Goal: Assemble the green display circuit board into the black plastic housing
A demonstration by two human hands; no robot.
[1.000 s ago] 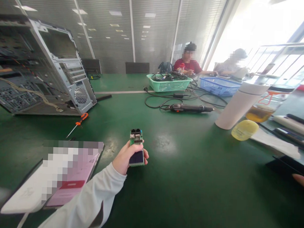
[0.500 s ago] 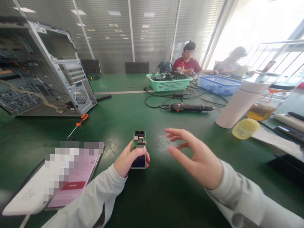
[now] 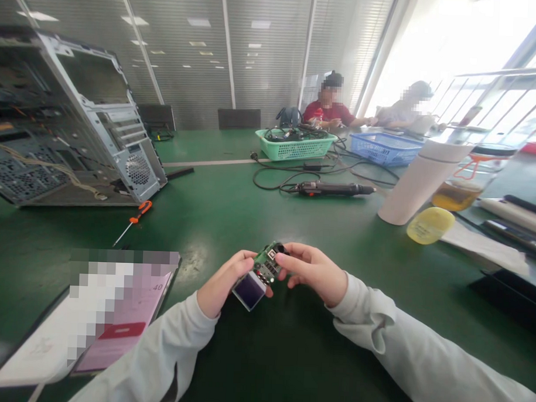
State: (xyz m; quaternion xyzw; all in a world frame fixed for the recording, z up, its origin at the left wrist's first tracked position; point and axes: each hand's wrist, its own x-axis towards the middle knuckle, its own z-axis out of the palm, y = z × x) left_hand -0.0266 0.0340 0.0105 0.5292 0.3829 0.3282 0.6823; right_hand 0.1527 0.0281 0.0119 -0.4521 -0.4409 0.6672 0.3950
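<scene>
A small green circuit board with a dark rectangular screen (image 3: 249, 290) is held tilted above the table, its screen end toward the lower left. My left hand (image 3: 225, 281) grips its left side, thumb on top and fingers underneath. On the upper right end, where dark connectors sit, my right hand (image 3: 312, 270) is closed with thumb and index finger pinching the board. Parts of the board's edges and underside are hidden by my fingers.
An open computer case (image 3: 90, 118) stands at left, near an orange screwdriver (image 3: 140, 212) and a phone (image 3: 132, 319). Ahead lie a black electric screwdriver (image 3: 334, 189), a green basket (image 3: 296, 148) of cables and a blue basket (image 3: 384, 149). A pale bottle (image 3: 418, 183) stands right. Two people sit beyond.
My right hand has moved left and closed on the board's upper end. The board, upright in view before, is now turned clockwise and slightly lower.
</scene>
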